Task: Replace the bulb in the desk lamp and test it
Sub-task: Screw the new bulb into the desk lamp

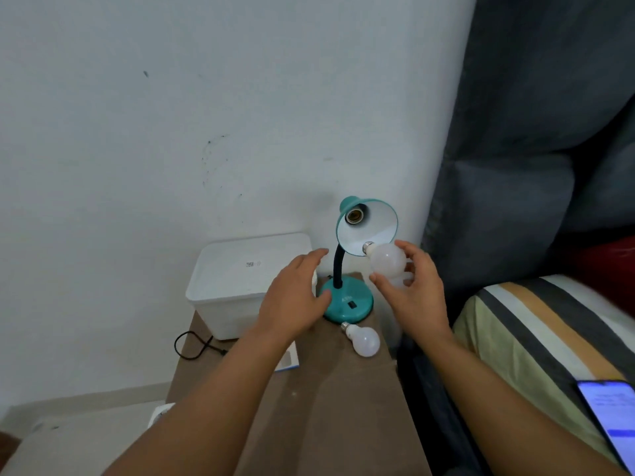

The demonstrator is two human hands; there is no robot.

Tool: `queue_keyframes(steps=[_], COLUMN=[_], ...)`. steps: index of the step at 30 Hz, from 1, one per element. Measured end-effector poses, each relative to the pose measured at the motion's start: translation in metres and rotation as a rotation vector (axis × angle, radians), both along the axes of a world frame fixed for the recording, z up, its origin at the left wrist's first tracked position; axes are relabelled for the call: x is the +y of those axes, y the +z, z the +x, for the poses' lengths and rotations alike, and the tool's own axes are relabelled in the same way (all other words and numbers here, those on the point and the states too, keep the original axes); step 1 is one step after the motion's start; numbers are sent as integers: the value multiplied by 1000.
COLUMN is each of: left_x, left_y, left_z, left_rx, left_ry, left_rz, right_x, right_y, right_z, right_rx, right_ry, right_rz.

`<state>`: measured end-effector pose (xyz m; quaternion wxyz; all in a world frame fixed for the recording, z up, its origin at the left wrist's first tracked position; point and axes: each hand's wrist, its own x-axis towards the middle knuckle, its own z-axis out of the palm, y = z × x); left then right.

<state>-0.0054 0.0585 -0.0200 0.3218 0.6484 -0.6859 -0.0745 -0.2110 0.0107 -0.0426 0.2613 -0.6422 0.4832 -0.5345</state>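
A teal desk lamp stands on a brown table by the wall. Its shade tilts toward me and the brass socket inside holds no bulb. My right hand grips a white bulb just below the shade's rim, its screw base pointing up and left. My left hand hovers with fingers relaxed beside the black gooseneck, over the left side of the lamp base, holding nothing. A second white bulb lies on the table in front of the base.
A white lidded box stands left of the lamp against the wall, with a black cable coiled beside it. A grey sofa rises at the right, with a striped cushion and a lit phone on it.
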Motion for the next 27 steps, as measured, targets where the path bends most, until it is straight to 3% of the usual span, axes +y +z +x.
queue_keyframes(steps=[11, 27], left_x=[-73, -106], left_y=[12, 6], left_z=[-3, 6], left_rx=[40, -37], left_ry=[-143, -281], left_rz=[16, -156], right_x=[-50, -73], right_y=[0, -3], right_z=[29, 30], right_rx=[78, 138], right_ry=[-47, -12], right_rz=[-115, -177])
